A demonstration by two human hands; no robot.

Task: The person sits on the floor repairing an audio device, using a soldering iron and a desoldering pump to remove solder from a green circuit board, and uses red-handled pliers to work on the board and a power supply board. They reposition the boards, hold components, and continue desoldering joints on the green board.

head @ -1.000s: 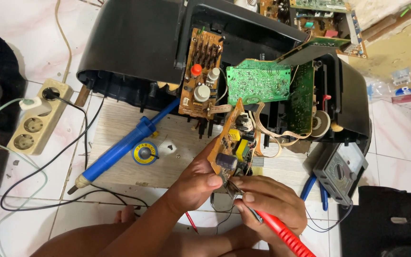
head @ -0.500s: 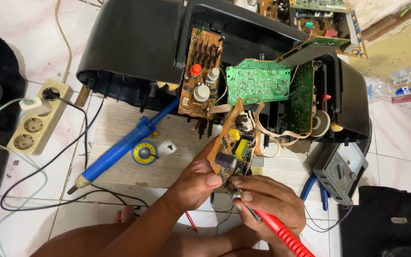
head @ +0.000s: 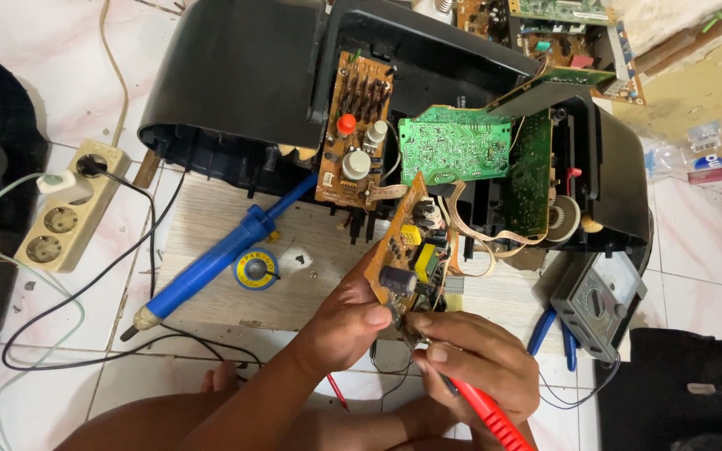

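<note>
Head view shows nothing has shifted in the last second: your left hand (head: pixel 353 321) still pinches the brown circuit board (head: pixel 407 250) upright over the wooden board (head: pixel 211 225), right hand (head: pixel 478 363) fingers closed around the red probe (head: pixel 490 413) at its lower edge.

Two hands (head: pixel 353 321), four circuit boards (head: pixel 407 250).

Left hand (head: pixel 340 321) grips circuit board (head: pixel 407 246); right hand (head: pixel 478 359) holds probe (head: pixel 486 413)
</note>
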